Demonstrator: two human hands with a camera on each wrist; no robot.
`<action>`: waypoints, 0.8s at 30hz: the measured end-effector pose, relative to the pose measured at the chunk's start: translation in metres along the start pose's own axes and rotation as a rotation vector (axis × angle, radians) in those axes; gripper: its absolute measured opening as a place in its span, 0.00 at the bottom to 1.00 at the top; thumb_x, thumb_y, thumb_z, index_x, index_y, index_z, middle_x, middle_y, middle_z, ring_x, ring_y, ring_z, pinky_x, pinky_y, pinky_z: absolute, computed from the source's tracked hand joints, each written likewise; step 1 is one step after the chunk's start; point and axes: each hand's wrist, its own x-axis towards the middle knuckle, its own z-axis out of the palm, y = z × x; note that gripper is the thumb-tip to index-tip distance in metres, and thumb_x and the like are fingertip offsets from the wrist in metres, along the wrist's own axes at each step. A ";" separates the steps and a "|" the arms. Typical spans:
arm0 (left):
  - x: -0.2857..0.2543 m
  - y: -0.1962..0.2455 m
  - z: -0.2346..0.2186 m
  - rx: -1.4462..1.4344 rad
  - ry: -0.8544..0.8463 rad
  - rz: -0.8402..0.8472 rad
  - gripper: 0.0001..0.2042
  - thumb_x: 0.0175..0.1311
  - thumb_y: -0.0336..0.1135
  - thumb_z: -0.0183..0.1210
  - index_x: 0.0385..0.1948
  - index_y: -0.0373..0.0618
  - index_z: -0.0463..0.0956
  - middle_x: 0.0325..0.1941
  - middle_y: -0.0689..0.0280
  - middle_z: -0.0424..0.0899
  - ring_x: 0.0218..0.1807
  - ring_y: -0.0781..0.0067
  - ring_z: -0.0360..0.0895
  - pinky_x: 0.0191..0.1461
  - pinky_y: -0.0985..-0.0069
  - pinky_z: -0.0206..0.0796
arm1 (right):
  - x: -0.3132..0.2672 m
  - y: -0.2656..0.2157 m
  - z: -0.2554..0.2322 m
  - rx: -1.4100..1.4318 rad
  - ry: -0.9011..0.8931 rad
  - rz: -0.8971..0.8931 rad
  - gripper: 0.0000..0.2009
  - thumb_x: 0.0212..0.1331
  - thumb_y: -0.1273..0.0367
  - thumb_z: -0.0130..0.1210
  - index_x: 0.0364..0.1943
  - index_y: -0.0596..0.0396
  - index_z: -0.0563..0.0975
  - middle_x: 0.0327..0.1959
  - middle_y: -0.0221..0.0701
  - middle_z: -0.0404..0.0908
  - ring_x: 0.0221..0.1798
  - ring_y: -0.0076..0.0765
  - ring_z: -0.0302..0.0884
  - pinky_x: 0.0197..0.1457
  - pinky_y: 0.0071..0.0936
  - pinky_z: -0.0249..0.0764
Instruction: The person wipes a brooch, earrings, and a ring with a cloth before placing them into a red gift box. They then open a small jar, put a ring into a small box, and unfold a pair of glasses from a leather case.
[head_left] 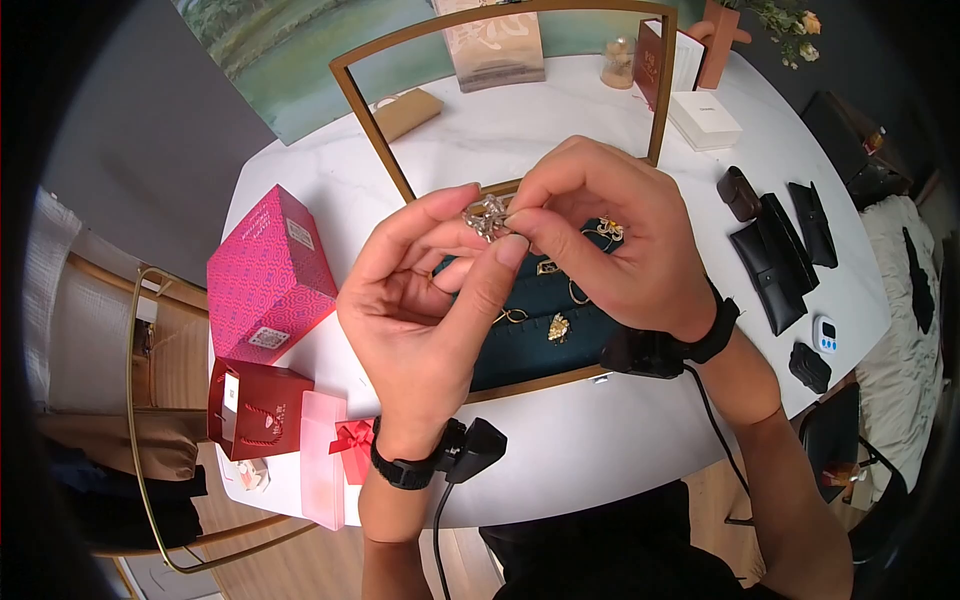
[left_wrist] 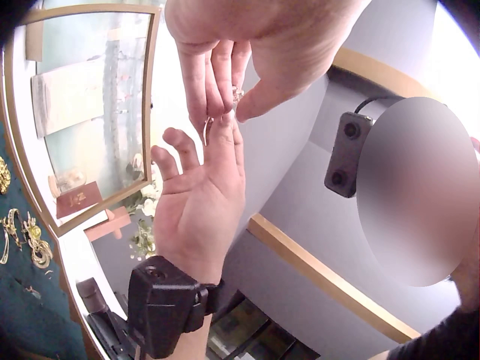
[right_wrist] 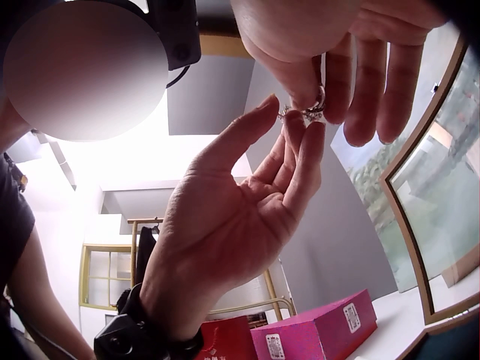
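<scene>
An ornate silver ring [head_left: 485,217] with sparkling stones is held up over the jewelry case. My left hand [head_left: 410,285] pinches it between thumb and fingers from the left, palm turned up. From the other side, the thumb and index finger of my right hand [head_left: 625,235] grip its edge. In the right wrist view the curved band of the ring [right_wrist: 322,97] shows between the fingertips of both hands. Below lies the case's dark green lining [head_left: 510,372], bearing gold pieces, among them a leaf-like gold ornament [head_left: 558,328], partly covered by the hands.
The case's wood-framed glass lid [head_left: 365,115] stands raised behind. Left are a pink patterned box [head_left: 262,265], a red gift bag [head_left: 285,405] and a pale pink box [head_left: 322,470]. Right are black pouches [head_left: 768,270], a white timer [head_left: 824,334] and a white box [head_left: 705,120].
</scene>
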 end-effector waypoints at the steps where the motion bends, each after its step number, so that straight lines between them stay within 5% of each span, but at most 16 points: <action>1: 0.000 0.000 0.000 0.004 0.008 -0.007 0.21 0.55 0.12 0.64 0.52 0.28 0.74 0.38 0.62 0.82 0.41 0.80 0.80 0.46 0.84 0.78 | 0.000 0.000 0.000 0.007 0.000 -0.005 0.03 0.60 0.74 0.60 0.35 0.57 0.79 0.32 0.28 0.81 0.30 0.23 0.81 0.29 0.18 0.75; 24: -0.002 0.000 0.005 0.117 0.017 0.047 0.17 0.55 0.13 0.64 0.47 0.27 0.76 0.43 0.58 0.83 0.43 0.79 0.80 0.50 0.81 0.78 | -0.001 -0.005 -0.002 0.089 -0.044 0.115 0.02 0.60 0.78 0.57 0.36 0.62 0.77 0.33 0.30 0.80 0.31 0.20 0.80 0.33 0.17 0.77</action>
